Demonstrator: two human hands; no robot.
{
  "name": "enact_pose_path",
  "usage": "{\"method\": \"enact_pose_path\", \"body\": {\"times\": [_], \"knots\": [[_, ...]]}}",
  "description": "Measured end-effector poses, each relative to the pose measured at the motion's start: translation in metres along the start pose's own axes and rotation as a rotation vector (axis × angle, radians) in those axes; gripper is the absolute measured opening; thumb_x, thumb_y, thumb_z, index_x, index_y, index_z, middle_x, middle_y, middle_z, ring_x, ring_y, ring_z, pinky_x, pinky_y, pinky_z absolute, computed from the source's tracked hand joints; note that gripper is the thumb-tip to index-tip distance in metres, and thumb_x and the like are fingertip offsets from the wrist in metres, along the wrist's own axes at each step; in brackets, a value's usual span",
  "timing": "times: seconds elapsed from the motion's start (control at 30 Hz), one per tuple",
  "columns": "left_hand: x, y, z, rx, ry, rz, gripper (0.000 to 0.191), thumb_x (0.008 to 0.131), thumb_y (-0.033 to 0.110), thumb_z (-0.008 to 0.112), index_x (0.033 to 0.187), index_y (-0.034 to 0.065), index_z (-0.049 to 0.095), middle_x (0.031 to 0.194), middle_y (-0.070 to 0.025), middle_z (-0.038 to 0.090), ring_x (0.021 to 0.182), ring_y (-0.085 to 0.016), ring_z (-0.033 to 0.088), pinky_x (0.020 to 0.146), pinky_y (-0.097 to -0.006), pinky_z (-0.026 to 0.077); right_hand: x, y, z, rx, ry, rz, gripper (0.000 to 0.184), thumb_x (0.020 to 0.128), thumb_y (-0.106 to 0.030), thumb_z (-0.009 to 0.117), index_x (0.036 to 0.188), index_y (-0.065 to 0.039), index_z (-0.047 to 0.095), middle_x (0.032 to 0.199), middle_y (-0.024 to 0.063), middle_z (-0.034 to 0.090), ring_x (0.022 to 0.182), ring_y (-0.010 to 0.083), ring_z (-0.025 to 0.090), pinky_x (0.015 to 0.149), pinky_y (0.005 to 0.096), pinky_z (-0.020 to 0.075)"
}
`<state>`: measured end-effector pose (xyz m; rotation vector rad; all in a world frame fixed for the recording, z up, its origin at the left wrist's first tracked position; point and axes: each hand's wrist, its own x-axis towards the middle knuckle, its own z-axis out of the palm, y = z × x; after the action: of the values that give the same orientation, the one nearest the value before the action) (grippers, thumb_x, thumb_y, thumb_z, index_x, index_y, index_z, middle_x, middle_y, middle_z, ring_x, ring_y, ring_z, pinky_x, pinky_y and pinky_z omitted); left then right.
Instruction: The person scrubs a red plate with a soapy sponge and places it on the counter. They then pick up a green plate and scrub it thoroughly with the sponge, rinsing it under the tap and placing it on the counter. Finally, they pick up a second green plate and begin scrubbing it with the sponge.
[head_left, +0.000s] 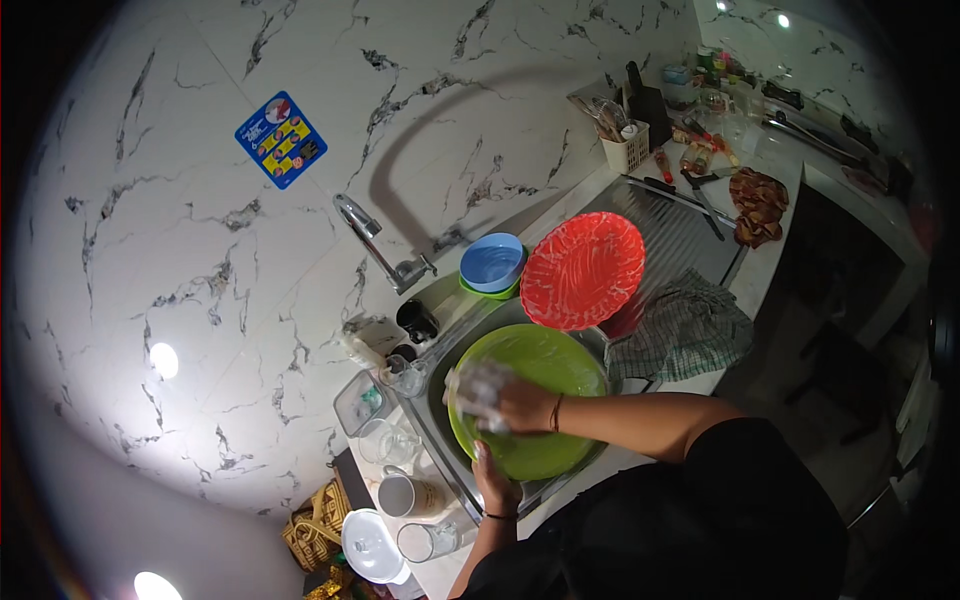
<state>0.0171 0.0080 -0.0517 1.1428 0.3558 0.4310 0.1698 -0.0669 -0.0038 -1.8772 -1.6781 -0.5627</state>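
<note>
A large green plastic bowl (559, 450) sits tilted over the steel sink (536, 499), its inside streaked with suds. At the bowl's near left rim, my left hand (495, 480) holds on, thumb up over the edge. My right hand (510, 401) presses on the inner left part of the bowl. White foam covers its blurred fingers, and whether a sponge is under them is hidden. Just beyond the bowl, a red scalloped oval plastic tray (583, 270) carries soap streaks. Blue bowl (493, 262) rests in a green one beside it.
A chrome faucet (379, 247) rises behind the sink. Left of the basin stand glass mugs (386, 442), a ceramic mug (409, 495), a black mug (418, 321) and a white lidded dish (373, 546). A checked cloth (679, 330) drapes over the drainboard's front; knives (705, 206) lie farther right.
</note>
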Motion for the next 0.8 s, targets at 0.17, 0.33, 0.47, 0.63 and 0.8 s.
{"method": "enact_pose_path", "body": {"times": [0.17, 0.33, 0.47, 0.63, 0.8], "knots": [[-0.005, -0.001, -0.002, -0.104, 0.032, -0.007, 0.051, 0.095, 0.05, 0.046, 0.116, 0.0037, 0.051, 0.101, -0.0073, 0.058, 0.09, -0.018, 0.058, 0.079, -0.0329, 0.048, 0.006, 0.016, 0.001, -0.177, 0.082, -0.017, 0.067, 0.082, -0.037, 0.063, 0.143, -0.023, 0.036, 0.146, 0.0108, 0.033, 0.13, 0.0357, 0.037, 0.106, 0.057, 0.0286], [0.006, -0.021, -0.008, -0.078, 0.089, -0.004, 0.049, 0.094, 0.045, 0.052, 0.115, 0.0006, 0.051, 0.1, -0.0061, 0.057, 0.088, -0.016, 0.057, 0.075, -0.0312, 0.047, 0.008, 0.011, 0.002, -0.174, 0.05, 0.093, 0.066, 0.084, -0.037, 0.063, 0.143, -0.023, 0.036, 0.146, 0.0111, 0.034, 0.131, 0.0387, 0.036, 0.105, 0.058, 0.0284], [0.006, -0.014, -0.003, -0.232, 0.017, -0.026, 0.05, 0.095, 0.043, 0.05, 0.119, -0.0008, 0.05, 0.104, -0.0079, 0.058, 0.088, -0.017, 0.058, 0.076, -0.0325, 0.048, 0.008, 0.006, 0.008, -0.056, 0.013, -0.094, 0.066, 0.083, -0.033, 0.064, 0.142, -0.025, 0.036, 0.146, 0.01, 0.033, 0.131, 0.0369, 0.036, 0.106, 0.0577, 0.0281], [0.003, -0.012, -0.007, -0.291, 0.151, 0.098, 0.05, 0.096, 0.042, 0.049, 0.122, -0.0015, 0.048, 0.109, -0.0099, 0.057, 0.094, -0.019, 0.057, 0.081, -0.034, 0.047, -0.002, 0.037, -0.012, -0.49, -0.056, 0.191, 0.069, 0.084, -0.043, 0.061, 0.143, -0.019, 0.034, 0.148, 0.0119, 0.03, 0.137, 0.0338, 0.026, 0.109, 0.056, 0.0231], [0.012, -0.021, -0.016, -0.168, 0.199, 0.119, 0.051, 0.097, 0.04, 0.047, 0.124, -0.003, 0.047, 0.114, -0.0109, 0.056, 0.102, -0.019, 0.054, 0.09, -0.033, 0.042, -0.068, -0.01, -0.01, -0.175, -0.373, 0.271, 0.073, 0.085, -0.054, 0.056, 0.144, -0.018, 0.033, 0.146, 0.0163, 0.033, 0.135, 0.0354, 0.031, 0.111, 0.0493, 0.0242]]}}
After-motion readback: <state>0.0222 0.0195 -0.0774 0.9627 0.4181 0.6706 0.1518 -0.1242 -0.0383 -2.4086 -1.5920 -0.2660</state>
